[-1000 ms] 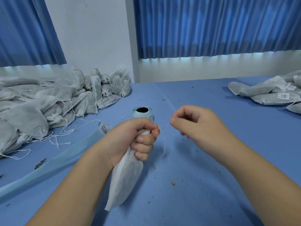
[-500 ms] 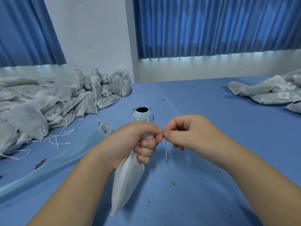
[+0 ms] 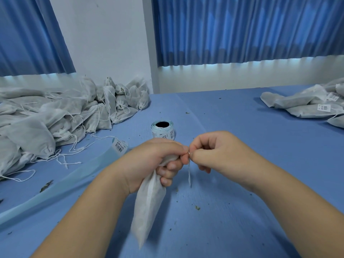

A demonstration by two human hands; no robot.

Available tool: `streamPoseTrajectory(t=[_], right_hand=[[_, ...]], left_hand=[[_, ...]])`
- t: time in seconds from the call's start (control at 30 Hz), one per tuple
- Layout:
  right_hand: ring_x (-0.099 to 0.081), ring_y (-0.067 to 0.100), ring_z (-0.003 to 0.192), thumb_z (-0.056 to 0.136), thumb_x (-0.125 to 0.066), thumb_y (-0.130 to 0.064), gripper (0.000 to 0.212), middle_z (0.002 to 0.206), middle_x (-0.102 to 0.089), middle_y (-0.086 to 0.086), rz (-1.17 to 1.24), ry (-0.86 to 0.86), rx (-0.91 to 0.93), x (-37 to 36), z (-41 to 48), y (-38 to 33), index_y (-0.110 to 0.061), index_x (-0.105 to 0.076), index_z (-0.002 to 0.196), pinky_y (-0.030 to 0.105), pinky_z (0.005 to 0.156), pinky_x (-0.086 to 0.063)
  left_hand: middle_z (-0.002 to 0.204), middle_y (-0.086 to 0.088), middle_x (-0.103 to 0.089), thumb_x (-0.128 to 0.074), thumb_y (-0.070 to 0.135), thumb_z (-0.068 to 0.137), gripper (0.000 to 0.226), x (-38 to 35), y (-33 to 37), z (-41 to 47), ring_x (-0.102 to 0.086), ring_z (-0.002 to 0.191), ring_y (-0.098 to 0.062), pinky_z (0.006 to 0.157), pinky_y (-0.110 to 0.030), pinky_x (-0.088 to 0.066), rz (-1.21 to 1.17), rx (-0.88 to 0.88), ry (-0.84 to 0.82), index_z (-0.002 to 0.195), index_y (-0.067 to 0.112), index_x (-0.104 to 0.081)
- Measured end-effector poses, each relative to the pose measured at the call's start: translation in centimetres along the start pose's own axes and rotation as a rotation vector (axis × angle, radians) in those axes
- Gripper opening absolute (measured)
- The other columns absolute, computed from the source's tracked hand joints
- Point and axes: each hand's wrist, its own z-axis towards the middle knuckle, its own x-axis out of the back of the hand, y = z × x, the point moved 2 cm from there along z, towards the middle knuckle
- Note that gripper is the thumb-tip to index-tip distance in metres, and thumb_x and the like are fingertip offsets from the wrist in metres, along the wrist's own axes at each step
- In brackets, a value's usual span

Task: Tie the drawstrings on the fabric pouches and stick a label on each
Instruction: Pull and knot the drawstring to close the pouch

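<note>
My left hand (image 3: 158,162) grips the gathered neck of a white fabric pouch (image 3: 149,205), whose body hangs down and toward me above the blue table (image 3: 232,127). Right beside it, my right hand (image 3: 214,153) pinches the pouch's white drawstring (image 3: 189,174) between thumb and forefinger at the neck. A loose end of the string dangles below the pinch. A roll of barcode labels (image 3: 163,129) stands on the table just beyond my hands.
A big heap of white pouches with loose strings (image 3: 55,120) fills the left of the table. Several labelled pouches (image 3: 307,105) lie at the far right. A pale blue label backing strip (image 3: 61,185) with one barcode label (image 3: 120,146) trails left. Small crumbs dot the cloth.
My right hand has come from a little apart to meet my left hand at the pouch's neck, pinching the drawstring there. The pouch still hangs from my left hand.
</note>
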Motion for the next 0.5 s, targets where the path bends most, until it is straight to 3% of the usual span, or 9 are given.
streamPoseTrajectory(t=[0.23,0.4,0.5], right_hand=[[-0.051,0.001,0.049,0.04,-0.057,-0.049,0.031,0.052,-0.054,-0.011,-0.007,-0.044,0.003,0.16,-0.22,-0.12,-0.025,-0.062,0.059,0.011,0.047,-0.038],[-0.051,0.007,0.054,0.043,-0.056,-0.05,0.032,0.055,-0.057,-0.009,-0.055,-0.072,-0.033,0.26,0.0,0.43,-0.025,-0.063,0.061,0.025,0.06,-0.042],[-0.051,0.007,0.054,0.052,-0.058,-0.039,0.018,0.055,-0.057,-0.009,-0.062,-0.077,-0.049,0.47,0.07,0.56,-0.023,-0.063,0.06,0.03,0.063,-0.044]], left_hand=[[0.059,0.0,-0.048,-0.064,0.021,0.072,0.012,0.41,0.01,0.13,-0.03,0.04,-0.008,0.042,-0.02,-0.032,0.032,0.02,0.036,0.062,0.015,-0.069],[0.059,0.002,-0.053,-0.068,0.02,0.068,0.011,0.22,0.04,0.17,-0.031,0.04,-0.008,0.043,-0.02,-0.033,0.097,-0.01,0.1,0.057,0.018,-0.069],[0.058,0.002,-0.051,-0.072,0.019,0.065,0.008,0.11,0.1,0.2,-0.032,0.039,-0.009,0.042,-0.02,-0.034,0.103,-0.034,0.151,0.058,0.017,-0.068]])
